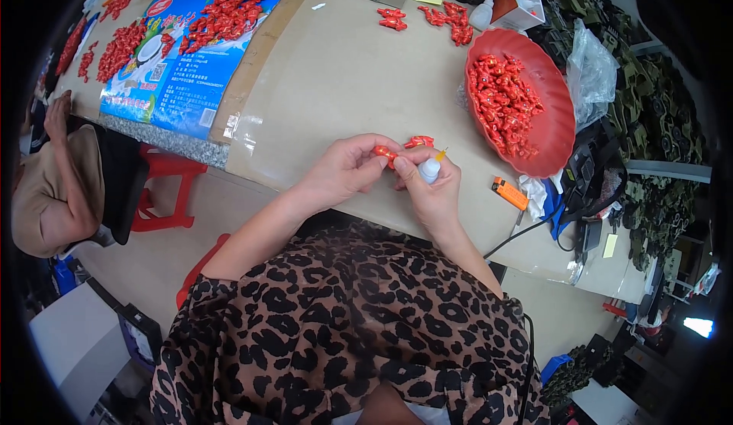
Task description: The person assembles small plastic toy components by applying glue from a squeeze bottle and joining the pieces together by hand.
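Near the front edge of the table, my left hand (pixel 345 171) pinches a small glossy red figure (pixel 384 152) between thumb and fingertips. The fingers of my right hand (pixel 437 197) are wrapped round a small white squeeze bottle (pixel 429 171) with a thin yellow nozzle, tilted up and to the right. My right thumb and fingertips also meet the red figure's near end; whether they grip it is hard to tell. Just beyond my hands, a second red piece (pixel 419 142) lies on the table. The undersides of both hands are hidden.
A red scalloped bowl (pixel 561 93) of red pieces stands at the right. Near it lie an orange lighter (pixel 509 193) and a black cable. More red pieces (pixel 229 16) cover a blue printed sheet (pixel 172 81) at the left. Another person (pixel 57 188) sits at far left, beside a red stool (pixel 164 188).
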Action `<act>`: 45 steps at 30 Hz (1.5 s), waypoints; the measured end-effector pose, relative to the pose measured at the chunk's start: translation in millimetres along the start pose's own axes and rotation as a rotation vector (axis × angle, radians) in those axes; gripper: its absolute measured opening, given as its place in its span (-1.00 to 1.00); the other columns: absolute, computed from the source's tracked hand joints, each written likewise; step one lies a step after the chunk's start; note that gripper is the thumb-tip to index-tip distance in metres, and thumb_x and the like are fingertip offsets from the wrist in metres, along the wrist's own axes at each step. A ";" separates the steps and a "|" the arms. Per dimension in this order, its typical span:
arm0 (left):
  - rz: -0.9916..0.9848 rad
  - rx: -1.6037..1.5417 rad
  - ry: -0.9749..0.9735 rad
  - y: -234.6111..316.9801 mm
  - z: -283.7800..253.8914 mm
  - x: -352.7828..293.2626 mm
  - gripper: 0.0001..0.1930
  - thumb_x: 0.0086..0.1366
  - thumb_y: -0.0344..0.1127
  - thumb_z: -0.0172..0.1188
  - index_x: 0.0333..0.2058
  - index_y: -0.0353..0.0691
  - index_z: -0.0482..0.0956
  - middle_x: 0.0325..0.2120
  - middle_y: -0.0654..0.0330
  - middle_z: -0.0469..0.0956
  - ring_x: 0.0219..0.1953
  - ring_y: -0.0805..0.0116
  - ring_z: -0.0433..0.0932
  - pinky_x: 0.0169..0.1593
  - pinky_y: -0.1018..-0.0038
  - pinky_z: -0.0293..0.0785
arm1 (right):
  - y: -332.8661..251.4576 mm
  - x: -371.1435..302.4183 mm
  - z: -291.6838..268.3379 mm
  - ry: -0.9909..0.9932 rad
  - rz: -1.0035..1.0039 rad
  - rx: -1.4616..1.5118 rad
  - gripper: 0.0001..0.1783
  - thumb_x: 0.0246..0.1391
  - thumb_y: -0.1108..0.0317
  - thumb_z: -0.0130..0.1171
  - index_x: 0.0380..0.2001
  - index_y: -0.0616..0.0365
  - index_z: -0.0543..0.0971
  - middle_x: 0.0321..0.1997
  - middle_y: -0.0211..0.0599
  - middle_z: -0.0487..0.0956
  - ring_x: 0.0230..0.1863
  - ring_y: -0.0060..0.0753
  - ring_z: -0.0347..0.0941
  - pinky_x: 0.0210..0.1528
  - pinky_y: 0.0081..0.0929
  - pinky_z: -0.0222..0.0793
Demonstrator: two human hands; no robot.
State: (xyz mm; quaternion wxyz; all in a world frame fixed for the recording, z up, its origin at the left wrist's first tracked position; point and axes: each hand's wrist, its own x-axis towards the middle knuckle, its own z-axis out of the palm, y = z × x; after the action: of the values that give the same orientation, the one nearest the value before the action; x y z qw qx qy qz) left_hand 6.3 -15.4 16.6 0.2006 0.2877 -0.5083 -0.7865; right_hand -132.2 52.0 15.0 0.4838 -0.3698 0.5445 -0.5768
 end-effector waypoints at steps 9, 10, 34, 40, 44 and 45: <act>0.070 0.007 0.028 -3.5 2.5 -0.7 -0.80 0.17 -0.49 -0.13 -0.22 -0.30 0.38 -0.67 0.43 0.26 -0.67 0.73 0.14 -0.58 0.74 0.12 | -0.1 0.2 2.4 0.003 -0.005 -0.013 -0.95 -0.09 0.49 0.10 -0.54 0.24 0.45 -0.57 -0.46 0.41 -0.57 -0.73 0.30 -0.54 -0.76 0.27; 0.071 0.003 0.024 -3.7 2.4 -0.6 -0.79 0.16 -0.49 -0.13 -0.22 -0.30 0.38 -0.66 0.43 0.26 -0.66 0.73 0.14 -0.57 0.74 0.12 | -0.7 0.0 2.9 0.004 -0.004 -0.014 -0.95 -0.09 0.49 0.10 -0.54 0.24 0.45 -0.57 -0.46 0.41 -0.57 -0.73 0.30 -0.54 -0.76 0.27; 0.041 -0.083 0.013 -5.2 -2.3 -0.7 -0.78 0.17 -0.49 -0.14 -0.22 -0.33 0.41 -0.57 0.35 0.37 -0.64 0.70 0.22 -0.56 0.73 0.18 | 9.5 -1.1 2.0 0.027 -0.109 -0.126 -0.95 -0.17 0.58 0.13 -0.54 0.26 0.47 -0.54 -0.39 0.44 -0.50 -0.66 0.29 -0.45 -0.72 0.20; 0.070 -0.104 0.013 -6.9 -1.5 -0.4 -0.78 0.17 -0.51 -0.14 -0.22 -0.32 0.41 -0.57 0.35 0.36 -0.64 0.70 0.22 -0.56 0.73 0.16 | 9.5 -1.0 2.3 0.023 -0.109 -0.112 -0.95 -0.16 0.57 0.13 -0.54 0.26 0.48 -0.53 -0.40 0.44 -0.49 -0.67 0.29 -0.44 -0.73 0.20; 0.122 -0.094 0.042 -7.5 1.4 -0.9 -0.78 0.15 -0.53 -0.12 -0.22 -0.32 0.41 -0.54 0.36 0.36 -0.62 0.70 0.22 -0.55 0.74 0.17 | -2.7 -0.4 3.3 0.028 0.014 -0.034 -0.96 -0.12 0.52 0.12 -0.52 0.26 0.48 -0.54 -0.43 0.45 -0.54 -0.71 0.32 -0.51 -0.75 0.25; 0.174 -0.058 0.052 -8.0 2.9 -1.1 -0.78 0.14 -0.54 -0.10 -0.21 -0.32 0.41 -0.52 0.36 0.35 -0.62 0.70 0.22 -0.54 0.74 0.17 | -5.4 -0.9 2.6 0.015 0.079 0.016 -0.95 -0.11 0.50 0.12 -0.51 0.25 0.48 -0.55 -0.44 0.45 -0.56 -0.71 0.33 -0.55 -0.75 0.26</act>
State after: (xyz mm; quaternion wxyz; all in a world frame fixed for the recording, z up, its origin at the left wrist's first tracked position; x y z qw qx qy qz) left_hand 5.1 -9.5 10.5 0.2896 0.2566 -0.5030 -0.7728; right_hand -130.3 51.8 20.7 0.5050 -0.3397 0.5580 -0.5641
